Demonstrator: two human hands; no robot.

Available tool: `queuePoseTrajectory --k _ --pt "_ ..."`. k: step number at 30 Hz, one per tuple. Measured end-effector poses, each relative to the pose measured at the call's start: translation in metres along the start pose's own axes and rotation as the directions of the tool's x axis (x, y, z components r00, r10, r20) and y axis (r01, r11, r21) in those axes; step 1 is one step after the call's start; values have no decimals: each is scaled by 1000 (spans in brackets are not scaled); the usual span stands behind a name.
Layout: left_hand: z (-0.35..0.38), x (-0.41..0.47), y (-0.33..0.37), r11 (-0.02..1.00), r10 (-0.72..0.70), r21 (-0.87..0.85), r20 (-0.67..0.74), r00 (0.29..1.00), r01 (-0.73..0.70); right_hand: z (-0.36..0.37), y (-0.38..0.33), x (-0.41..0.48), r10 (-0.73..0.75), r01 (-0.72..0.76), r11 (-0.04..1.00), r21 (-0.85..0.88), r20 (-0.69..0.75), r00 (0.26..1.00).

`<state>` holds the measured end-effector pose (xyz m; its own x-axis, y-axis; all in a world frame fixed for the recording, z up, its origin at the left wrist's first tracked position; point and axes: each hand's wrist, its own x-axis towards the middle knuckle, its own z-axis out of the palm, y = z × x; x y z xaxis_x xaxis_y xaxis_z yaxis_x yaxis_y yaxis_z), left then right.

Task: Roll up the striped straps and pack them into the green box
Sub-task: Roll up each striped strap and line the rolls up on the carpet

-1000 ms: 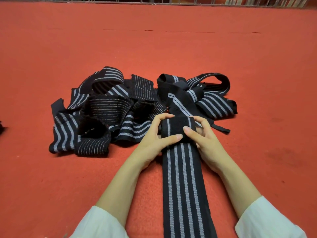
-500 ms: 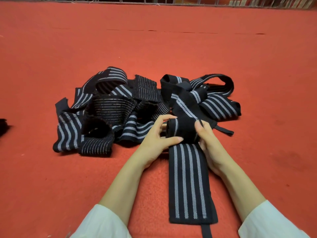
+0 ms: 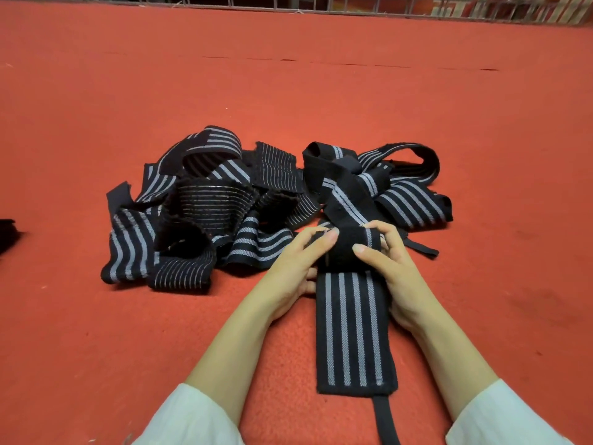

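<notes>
Red carpet [image 3: 96,348], strap pile [image 3: 224,203]; left hand [image 3: 288,271] and right hand [image 3: 398,274], grips snug around half-rolled strap [image 3: 353,329].

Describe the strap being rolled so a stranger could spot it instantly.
On the red carpet lies a tangled pile of striped straps. At its near edge, the left hand and right hand grip the rolled end of one strap. Unlike the crumpled rest, it lies flat and straight, ending in a thin black tail.

setting: indoor work area, exact type unclear. wide red felt-covered surface [image 3: 321,91]; grey metal wire grid [image 3: 369,11] along far edge.
</notes>
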<state>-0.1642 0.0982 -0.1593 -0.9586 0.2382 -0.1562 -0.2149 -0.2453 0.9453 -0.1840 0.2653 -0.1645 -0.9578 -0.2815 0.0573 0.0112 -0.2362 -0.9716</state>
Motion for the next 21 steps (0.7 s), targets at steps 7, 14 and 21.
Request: queuePoseTrajectory --k 7,14,21 --pt "1 2 -3 981 172 99 -35 985 -168 3 -1 0 78 -74 995 66 -54 996" --pt "3 2 0 999 46 6 13 999 -46 3 -2 0 14 -14 1000 5 -67 998" --pt "1 9 -17 999 23 37 -17 1000 -22 3 4 -4 66 -62 997 -51 77 995"
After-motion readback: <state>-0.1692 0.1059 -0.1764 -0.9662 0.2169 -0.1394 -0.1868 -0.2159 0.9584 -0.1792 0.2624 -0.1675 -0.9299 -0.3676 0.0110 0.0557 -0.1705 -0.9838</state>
